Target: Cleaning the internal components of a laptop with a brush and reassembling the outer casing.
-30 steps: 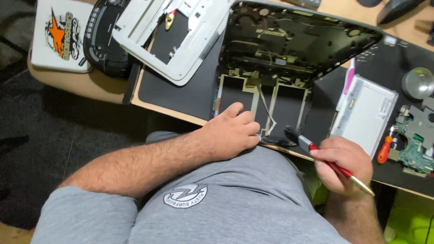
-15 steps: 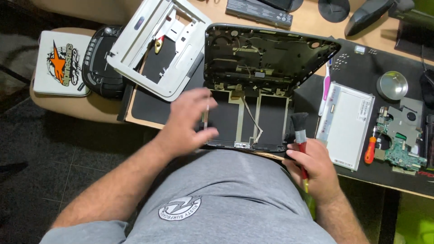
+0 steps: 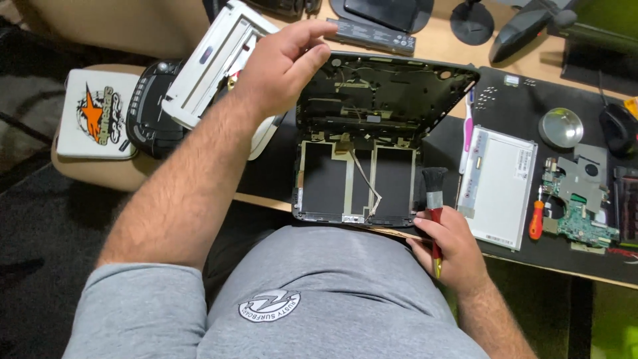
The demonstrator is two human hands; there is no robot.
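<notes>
A stripped black laptop shell lies open on the black desk mat, its inner cables and foil pads exposed. My right hand sits at the shell's near right corner and grips a small brush with a red handle and black bristles pointing up. Raised above the shell's far left corner, my left hand holds nothing, its fingers loosely extended toward the back of the desk. A white laptop bezel frame lies just left of that hand.
A bare screen panel, an orange screwdriver, a green circuit board and a round metal dish lie on the mat at right. A battery pack rests at the back. A black radio and white pad sit left.
My left hand lifted off the shell's near edge and reached up and away toward the far left corner. The right hand with the brush stayed near the shell's near right corner.
</notes>
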